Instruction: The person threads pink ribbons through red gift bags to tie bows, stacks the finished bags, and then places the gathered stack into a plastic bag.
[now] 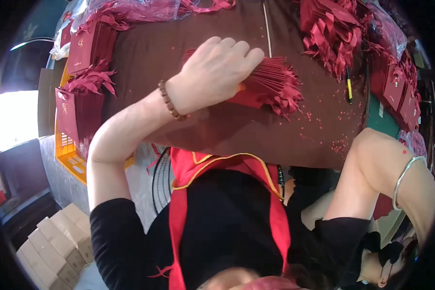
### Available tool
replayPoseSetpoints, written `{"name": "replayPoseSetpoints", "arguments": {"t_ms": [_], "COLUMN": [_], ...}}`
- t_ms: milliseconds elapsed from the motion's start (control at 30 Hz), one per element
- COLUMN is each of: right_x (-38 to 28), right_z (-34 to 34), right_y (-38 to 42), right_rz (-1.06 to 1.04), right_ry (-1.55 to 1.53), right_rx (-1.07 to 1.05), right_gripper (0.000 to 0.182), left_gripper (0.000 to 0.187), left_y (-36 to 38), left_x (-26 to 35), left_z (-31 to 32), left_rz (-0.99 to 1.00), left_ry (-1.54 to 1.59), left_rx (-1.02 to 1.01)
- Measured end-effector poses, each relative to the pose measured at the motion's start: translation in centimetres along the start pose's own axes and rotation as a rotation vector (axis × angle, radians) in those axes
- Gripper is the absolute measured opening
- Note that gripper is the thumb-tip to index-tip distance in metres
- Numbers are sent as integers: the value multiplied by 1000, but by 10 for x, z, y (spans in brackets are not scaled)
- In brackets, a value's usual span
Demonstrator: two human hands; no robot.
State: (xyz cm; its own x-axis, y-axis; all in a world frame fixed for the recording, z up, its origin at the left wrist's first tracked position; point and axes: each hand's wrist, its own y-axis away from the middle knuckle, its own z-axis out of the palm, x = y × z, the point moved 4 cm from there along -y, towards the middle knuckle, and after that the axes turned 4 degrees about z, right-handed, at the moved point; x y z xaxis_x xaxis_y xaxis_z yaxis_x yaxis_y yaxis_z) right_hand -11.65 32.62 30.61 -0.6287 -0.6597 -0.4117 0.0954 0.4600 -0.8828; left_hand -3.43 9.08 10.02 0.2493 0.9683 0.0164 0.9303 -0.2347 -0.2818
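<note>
My left hand [222,67], with a wooden bead bracelet at the wrist, is closed over a stack of dark red ribboned gift bags [268,82]. The flat bags lie on edge on the brown tabletop, packed together. Their ribbon ends [286,99] bunch at the right side of the stack, and the hand covers much of the rest. My right arm, with a silver bangle, bends at the elbow beside the table's right edge. It runs off the right side of the view, so the right hand does not show.
The brown-covered table [217,130] has small red dots scattered at its right. More ribboned red bags stand at the left [82,111], and others lie at the top right [331,34]. Near them is a yellow and black cutter [349,88]. Cardboard boxes [53,246] stand lower left, by an orange crate [71,159].
</note>
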Motion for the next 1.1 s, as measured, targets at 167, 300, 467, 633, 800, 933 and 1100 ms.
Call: {"name": "replayPoseSetpoints", "arguments": {"t_ms": [167,300,467,633,800,933,1100], "right_x": [1,1,-3,14,149,184,196], "right_z": [0,1,3,23,94,119,126], "right_y": [-1,-6,-9,-11,90,155,166], "right_rz": [2,-10,-24,-2,504,963,876], "right_ry": [-7,-7,-48,-223,464,77,-22], "right_rx": [3,-16,-10,39,-153,-166,-30], "right_gripper": [35,35,35,35,74,87,84], "left_gripper": [42,42,43,44,41,36,43], "left_y": [-1,-1,-1,0,-1,-4,-5], "left_x": [2,2,5,2,-1,-2,-8], "left_z": [-4,-6,-6,-4,-5,-6,-3], "left_rz": [-10,-17,-4,7,-6,-29,-45], "left_ry": [25,19,29,2,61,24,48], "left_rx": [-19,-9,4,-5,17,117,69]}}
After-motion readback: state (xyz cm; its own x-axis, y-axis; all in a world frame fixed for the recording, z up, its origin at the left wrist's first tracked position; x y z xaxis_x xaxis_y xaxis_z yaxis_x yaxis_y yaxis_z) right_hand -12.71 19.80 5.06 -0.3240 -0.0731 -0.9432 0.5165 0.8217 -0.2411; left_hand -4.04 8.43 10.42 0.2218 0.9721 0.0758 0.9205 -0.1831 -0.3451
